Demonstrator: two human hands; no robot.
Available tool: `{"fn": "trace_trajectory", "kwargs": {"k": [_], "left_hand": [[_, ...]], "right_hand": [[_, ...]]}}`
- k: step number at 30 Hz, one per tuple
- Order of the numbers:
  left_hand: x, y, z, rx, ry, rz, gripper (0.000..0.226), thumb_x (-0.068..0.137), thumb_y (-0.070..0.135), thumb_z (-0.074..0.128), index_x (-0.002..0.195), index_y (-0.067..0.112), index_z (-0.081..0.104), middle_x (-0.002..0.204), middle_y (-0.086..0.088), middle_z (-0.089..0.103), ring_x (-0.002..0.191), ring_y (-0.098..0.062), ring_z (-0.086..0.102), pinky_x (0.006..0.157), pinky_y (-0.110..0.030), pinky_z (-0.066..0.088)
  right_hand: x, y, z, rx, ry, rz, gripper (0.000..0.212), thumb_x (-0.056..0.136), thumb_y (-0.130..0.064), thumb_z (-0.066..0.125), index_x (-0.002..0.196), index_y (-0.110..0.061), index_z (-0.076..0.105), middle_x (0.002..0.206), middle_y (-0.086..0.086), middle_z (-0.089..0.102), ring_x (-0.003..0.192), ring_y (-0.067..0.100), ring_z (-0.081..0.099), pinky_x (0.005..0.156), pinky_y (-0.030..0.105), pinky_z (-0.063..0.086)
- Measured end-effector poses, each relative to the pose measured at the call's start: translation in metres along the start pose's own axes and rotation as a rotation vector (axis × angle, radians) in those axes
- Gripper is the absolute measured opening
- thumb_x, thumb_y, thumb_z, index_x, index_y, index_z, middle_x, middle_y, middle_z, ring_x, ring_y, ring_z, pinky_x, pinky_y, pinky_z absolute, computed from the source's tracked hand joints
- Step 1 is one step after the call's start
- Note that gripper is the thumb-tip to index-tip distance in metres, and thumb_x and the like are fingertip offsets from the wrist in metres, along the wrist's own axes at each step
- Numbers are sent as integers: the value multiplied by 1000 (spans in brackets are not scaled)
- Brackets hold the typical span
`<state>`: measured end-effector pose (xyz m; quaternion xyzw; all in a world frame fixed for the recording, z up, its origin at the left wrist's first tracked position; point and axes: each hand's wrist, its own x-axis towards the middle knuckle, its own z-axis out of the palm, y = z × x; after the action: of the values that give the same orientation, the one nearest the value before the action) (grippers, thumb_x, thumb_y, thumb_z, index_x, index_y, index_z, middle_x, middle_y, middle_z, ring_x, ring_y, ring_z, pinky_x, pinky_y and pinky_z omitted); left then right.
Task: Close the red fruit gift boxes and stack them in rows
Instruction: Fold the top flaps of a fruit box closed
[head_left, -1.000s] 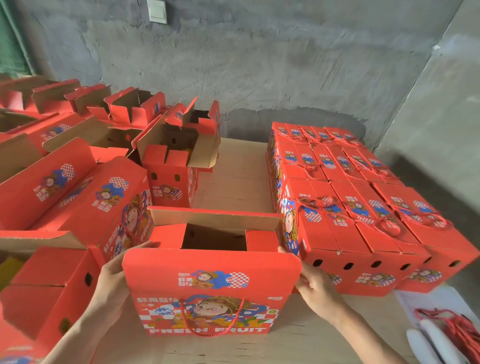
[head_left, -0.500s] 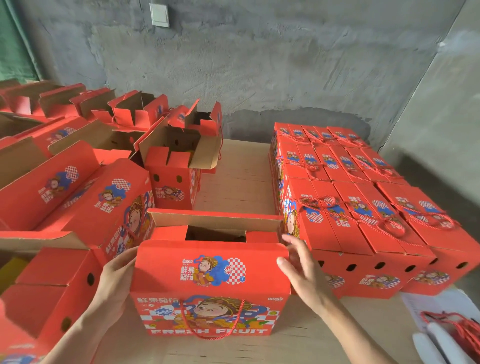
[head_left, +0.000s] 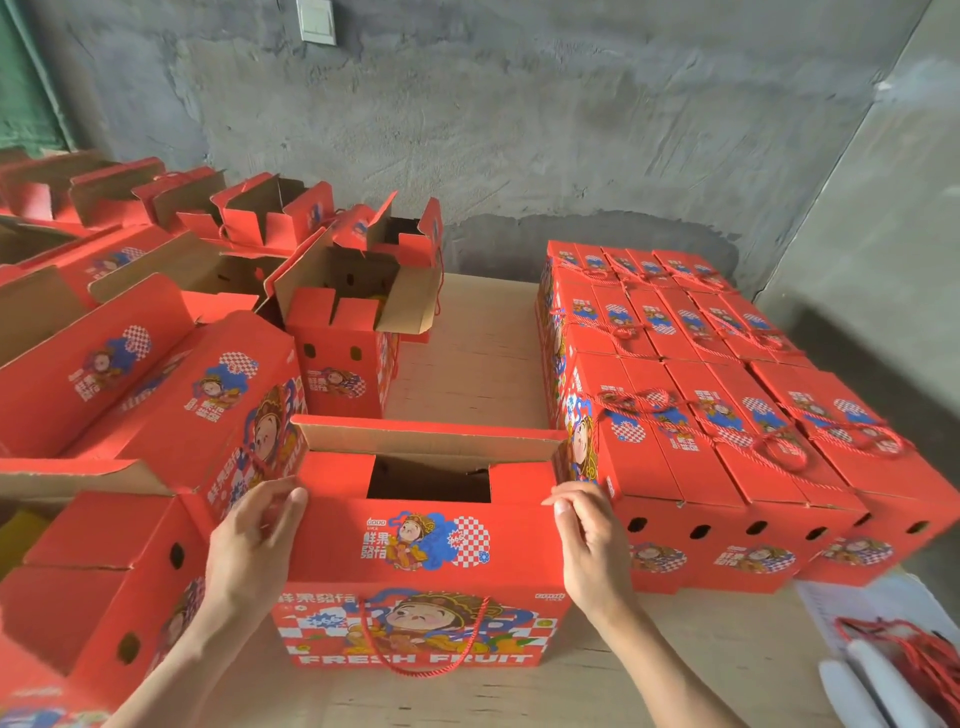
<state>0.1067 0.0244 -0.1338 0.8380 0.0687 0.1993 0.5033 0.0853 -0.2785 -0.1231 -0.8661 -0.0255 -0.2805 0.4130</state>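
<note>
On the right of the bench (head_left: 467, 353), many closed boxes (head_left: 727, 415) stand in tight rows. The box in front (head_left: 426, 551) is half closed: its far flap (head_left: 426, 436) is not yet folded down. The left hand (head_left: 249, 545) and the right hand (head_left: 587, 545) each pinch an upper corner of it. At the left, several open boxes (head_left: 337, 312) remain to be closed.

"FRESH FRUIT" on near gift box (head_left: 415, 582) front

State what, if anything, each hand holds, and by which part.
Both hold the front lid flap of the open red fruit gift box: the left hand grips its upper left corner, the right hand its upper right corner.
</note>
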Motion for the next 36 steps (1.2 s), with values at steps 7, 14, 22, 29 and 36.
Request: {"fn": "trace_trajectory", "kwargs": {"k": [7,14,22,29,36], "left_hand": [[5,2,0,-6,10,-86,19,93,24,57,101,12,69,92,-5,67,85,-28,63,74,-46,53],[6,0,-1,-216,-56,-232,4,87,19,66,83,20,68,89,7,66,72,-17,65,60,-35,55],[27,0,1,-318,-115,-425,23,84,6,66,91,24,53,95,-7,62,73,-23,62,54,-31,50],[22,5,7,-102,-82,-246,57,85,-2,57,134,19,38,112,-6,58,87,-22,59,65,-31,46],[16,6,0,107,-307,182,92,72,16,81,147,26,28,153,0,24,140,-13,22,111,-34,25]], "right_hand": [[4,1,1,-4,-32,43,19,89,10,53,77,5,67,92,10,61,92,21,57,85,24,41],[10,1,0,31,-110,143,13,86,8,58,79,3,67,97,11,56,92,13,52,83,2,32],[21,5,-4,290,-228,335,73,82,15,57,143,-12,28,142,-2,35,133,10,34,109,23,30],[31,3,-11,186,-442,150,66,81,17,52,134,-20,41,138,-6,43,129,-9,34,113,19,23],[20,14,-15,158,-546,97,55,81,-19,73,128,-24,44,146,-15,29,131,-15,22,99,-3,15]]}}
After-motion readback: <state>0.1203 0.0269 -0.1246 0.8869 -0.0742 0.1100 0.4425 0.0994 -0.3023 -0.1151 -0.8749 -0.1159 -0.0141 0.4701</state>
